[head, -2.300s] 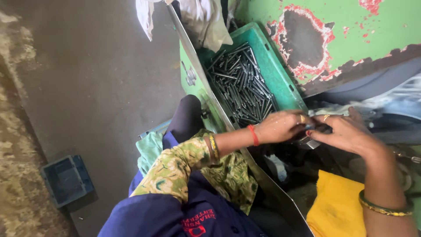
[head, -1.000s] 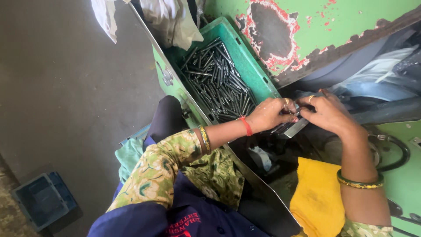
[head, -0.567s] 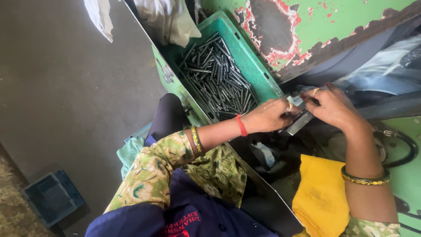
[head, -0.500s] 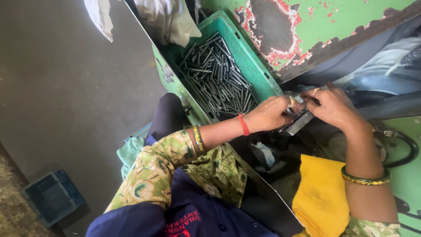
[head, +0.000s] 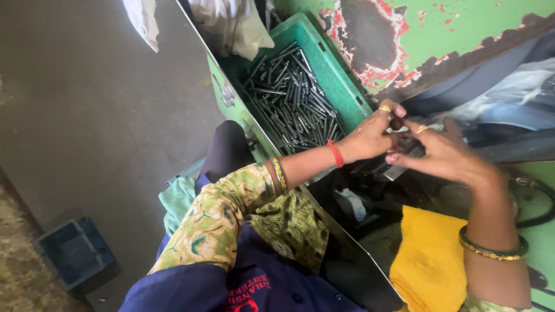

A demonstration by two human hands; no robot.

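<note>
Left hand [head: 370,136] and right hand [head: 442,153] meet, fingers pinched on a small metal part [head: 399,167], hardly visible. Green crate [head: 341,75] of dark rods [head: 292,101] at 11 o'clock; yellow cloth [head: 428,260] at 6 o'clock.

Open from above into the green crate [head: 341,78], full of metal pins [head: 289,101]. Blocked on the right by the green machine [head: 439,40]. Tight around both hands, dark machine parts [head: 376,199] just below.
</note>
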